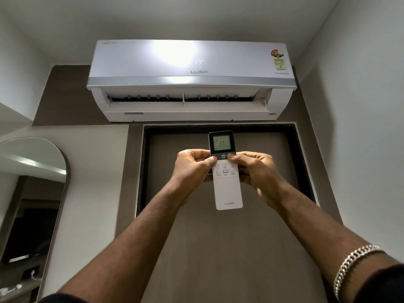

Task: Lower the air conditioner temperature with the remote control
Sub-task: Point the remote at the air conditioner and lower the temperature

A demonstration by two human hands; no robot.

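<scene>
Remote control (227, 189) clamped upright between left hand (192, 165) and right hand (255, 169), thumbs on its upper buttons. Its display and the air conditioner (188, 84) panel both read 17.

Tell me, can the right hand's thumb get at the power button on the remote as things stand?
Probably yes. The right hand holds the remote by its right edge, its thumb lying just beside the power button. Nothing covers that button; the left hand thumb rests on its other side.

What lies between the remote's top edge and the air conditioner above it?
In the head view, only the dark frame and wall panel; nothing blocks the remote from the air conditioner.
</scene>
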